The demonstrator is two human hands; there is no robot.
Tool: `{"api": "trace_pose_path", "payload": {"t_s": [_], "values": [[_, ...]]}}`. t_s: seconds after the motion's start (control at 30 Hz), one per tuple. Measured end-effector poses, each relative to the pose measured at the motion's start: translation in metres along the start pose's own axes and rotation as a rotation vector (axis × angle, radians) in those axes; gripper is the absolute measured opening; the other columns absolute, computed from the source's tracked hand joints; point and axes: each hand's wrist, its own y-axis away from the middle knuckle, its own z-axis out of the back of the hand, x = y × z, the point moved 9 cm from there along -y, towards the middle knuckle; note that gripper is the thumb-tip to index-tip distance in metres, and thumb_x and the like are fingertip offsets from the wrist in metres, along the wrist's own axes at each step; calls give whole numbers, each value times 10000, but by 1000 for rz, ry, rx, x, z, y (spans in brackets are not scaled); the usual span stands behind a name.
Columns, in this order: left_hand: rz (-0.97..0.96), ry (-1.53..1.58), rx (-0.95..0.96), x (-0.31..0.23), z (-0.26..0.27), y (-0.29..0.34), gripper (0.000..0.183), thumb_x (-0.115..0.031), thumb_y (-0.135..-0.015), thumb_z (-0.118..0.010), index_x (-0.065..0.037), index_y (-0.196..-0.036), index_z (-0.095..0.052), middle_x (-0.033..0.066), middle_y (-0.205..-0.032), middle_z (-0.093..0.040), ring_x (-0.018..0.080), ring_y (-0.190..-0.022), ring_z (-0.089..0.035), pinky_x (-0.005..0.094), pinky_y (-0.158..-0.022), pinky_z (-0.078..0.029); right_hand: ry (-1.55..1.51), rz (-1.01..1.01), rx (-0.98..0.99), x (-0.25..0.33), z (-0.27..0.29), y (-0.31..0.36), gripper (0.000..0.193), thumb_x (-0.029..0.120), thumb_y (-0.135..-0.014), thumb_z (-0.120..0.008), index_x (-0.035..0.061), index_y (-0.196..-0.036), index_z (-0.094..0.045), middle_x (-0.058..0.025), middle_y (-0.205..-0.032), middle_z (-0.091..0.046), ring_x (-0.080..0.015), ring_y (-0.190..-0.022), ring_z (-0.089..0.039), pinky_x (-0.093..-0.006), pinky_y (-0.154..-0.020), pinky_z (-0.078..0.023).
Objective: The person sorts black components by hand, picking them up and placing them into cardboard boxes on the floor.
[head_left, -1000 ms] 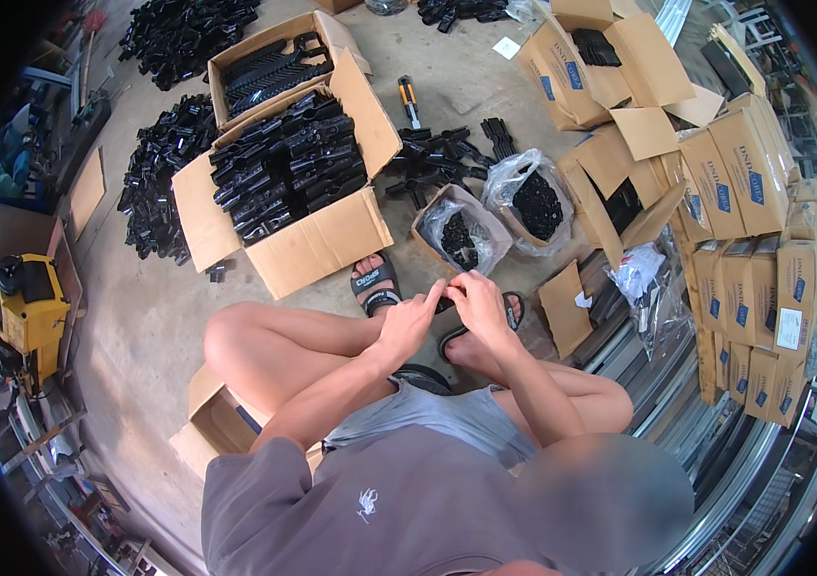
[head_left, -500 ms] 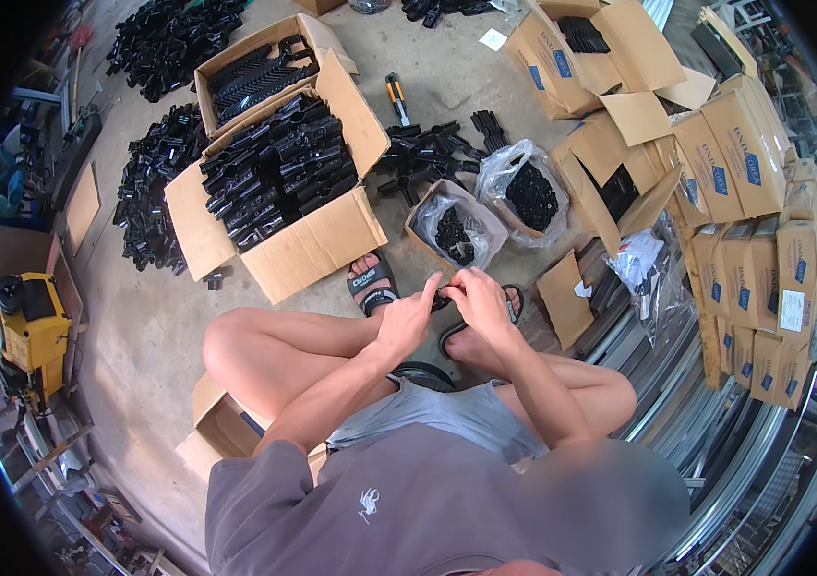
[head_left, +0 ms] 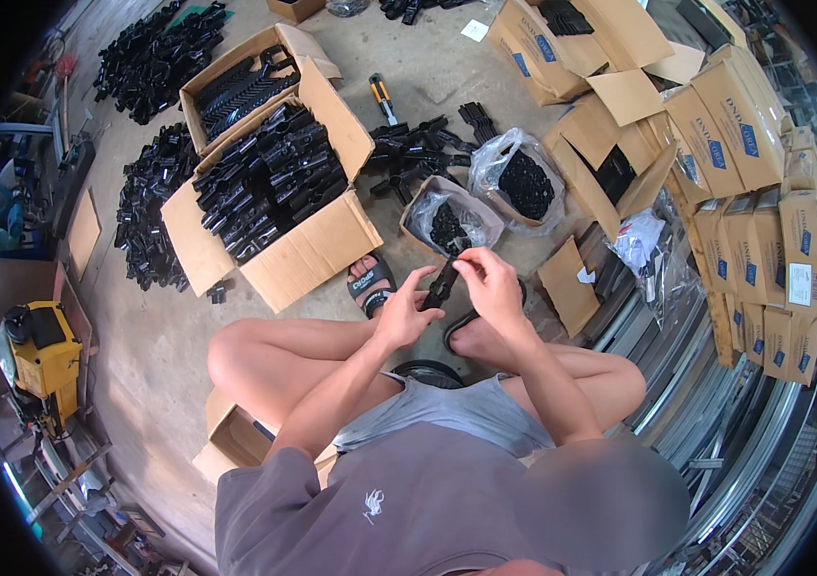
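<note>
In front of my lap, a long glossy black part (head_left: 441, 287) is held between my two hands. My left hand (head_left: 403, 313) grips its lower end, with thumb and forefinger on either side of it. At the upper end, my right hand (head_left: 490, 288) is closed in a pinch; any small piece under those fingertips is hidden. Just beyond my hands stands a small carton (head_left: 418, 213) lined with clear plastic, holding small black pieces. To its right, a clear plastic bag (head_left: 491, 173) holds more small black pieces.
A large open carton (head_left: 312, 248) full of similar black parts stands ahead left, among loose piles (head_left: 154, 206). A screwdriver (head_left: 383, 99) with an orange-black handle lies beyond. Stacked cartons (head_left: 744, 144) and metal profiles (head_left: 716, 451) line the right. A yellow machine (head_left: 44, 350) stands left.
The black part now shows lengthwise between my hands; before, my fingers mostly hid it. My left forefinger no longer points straight out but curls at the part. The view has shifted slightly.
</note>
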Motion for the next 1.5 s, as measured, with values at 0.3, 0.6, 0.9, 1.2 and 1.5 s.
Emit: {"api": "trace_pose_path", "payload": {"t_s": [0.3, 0.6, 0.9, 1.2, 1.5], "values": [[-142, -286, -117, -31, 13, 5, 807, -30, -760, -780, -123, -1456, -383, 211, -1020, -711, 322, -901, -708, 410, -790, -537, -108, -58, -1, 13, 16, 2, 132, 74, -902, -672, 18, -1021, -682, -140, -901, -699, -225, -779, -679, -312, -695, -531], [-226, -630, -126, -42, 7, 15, 824, -61, -754, -752, -140, -1458, -333, 220, -813, -691, 418, -744, -676, 509, -648, -514, 208, 274, 130, 13, -16, 8, 74, 107, -860, -673, 40, -891, -664, -136, -847, -687, -315, -810, -627, -421, -747, -511], [-177, -644, -81, -35, 3, 14, 811, -71, -778, -740, -144, -1459, -306, 194, -919, -699, 406, -782, -682, 510, -643, -536, 343, 296, 198, 16, -24, 16, 90, 111, -860, -664, 41, -912, -685, -123, -875, -657, -304, -877, -614, -415, -767, -506], [-152, 144, -75, -22, 11, 0, 723, -4, -806, -749, -146, -1441, -435, 166, -1101, -714, 270, -979, -712, 356, -775, -558, -160, -235, -187, -42, 6, 9, 179, 114, -947, -621, 4, -1078, -675, -130, -1007, -704, -223, -878, -686, -330, -735, -528], [168, 1024, 155, -28, 5, 5, 735, 36, -897, -654, -130, -1524, -307, 145, -1213, -643, 268, -1052, -667, 385, -918, -564, 58, -311, -30, -129, -49, -24, 206, 169, -930, -596, 25, -1041, -694, -190, -960, -712, -319, -906, -689, -414, -778, -538]]}}
